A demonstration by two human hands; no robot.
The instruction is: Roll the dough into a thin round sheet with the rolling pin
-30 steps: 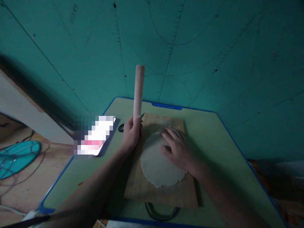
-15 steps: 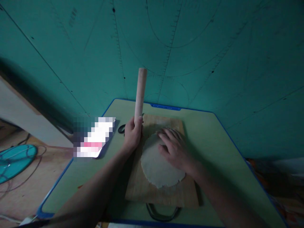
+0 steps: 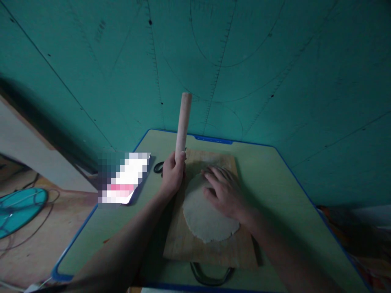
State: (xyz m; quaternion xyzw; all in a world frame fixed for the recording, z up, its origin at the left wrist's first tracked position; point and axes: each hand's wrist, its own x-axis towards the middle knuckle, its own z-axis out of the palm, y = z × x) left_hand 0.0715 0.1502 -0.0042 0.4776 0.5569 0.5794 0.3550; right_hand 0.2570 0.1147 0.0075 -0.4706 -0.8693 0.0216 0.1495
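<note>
A wooden rolling pin (image 3: 184,118) stands nearly upright in my left hand (image 3: 172,173), whose fingers are wrapped round its lower end. That hand is just beside the left edge of a wooden cutting board (image 3: 214,256). On the board lies a flat, roughly round sheet of rolled dough (image 3: 204,219) with a ragged edge. My right hand (image 3: 224,191) rests over the dough's upper right part, fingers stretched forward and slightly apart, holding nothing. Its fingertips reach the dough's far edge, and the hand hides part of the sheet.
A pale green table (image 3: 275,195) with a blue rim bears the board. To the left lies a lit, blurred-out screen (image 3: 131,175). Black looped handles (image 3: 158,167) show beside my left hand, and a dark handle (image 3: 210,278) protrudes below the board. A green wall (image 3: 195,49) rises behind.
The whole view has shifted slightly, with everything a little lower and to the right. Both hands, the rolling pin and the dough keep the same places relative to one another.
</note>
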